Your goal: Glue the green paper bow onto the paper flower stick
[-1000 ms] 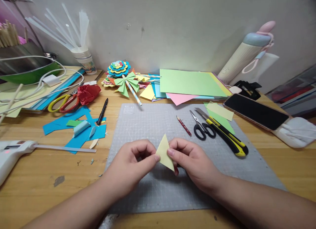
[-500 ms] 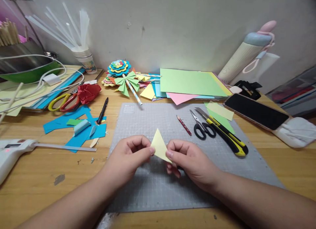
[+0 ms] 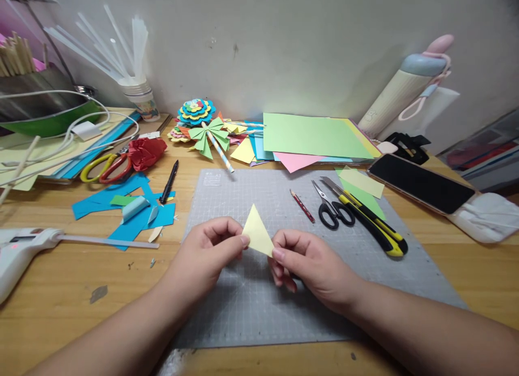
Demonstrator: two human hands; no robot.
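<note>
A small pale yellow paper triangle [image 3: 257, 232] is held up over the grey cutting mat [image 3: 251, 311], its tip pointing away from me. My left hand [image 3: 206, 257] pinches its left corner between thumb and forefinger. Its lower right corner is pinched by my right hand [image 3: 308, 265]. Both hands hover just above the mat's middle.
On the mat's right lie a red pencil [image 3: 302, 206], black scissors [image 3: 332, 208] and a yellow-black utility knife [image 3: 371, 225]. A phone [image 3: 419, 182] sits far right, coloured paper sheets [image 3: 312, 135] at the back. Blue paper scraps [image 3: 130, 206], a black pen [image 3: 168, 182] and a glue gun [image 3: 24, 249] lie left.
The triangle has turned and shifted a little left and up between my fingers. Both hands stay over the mat's middle.
</note>
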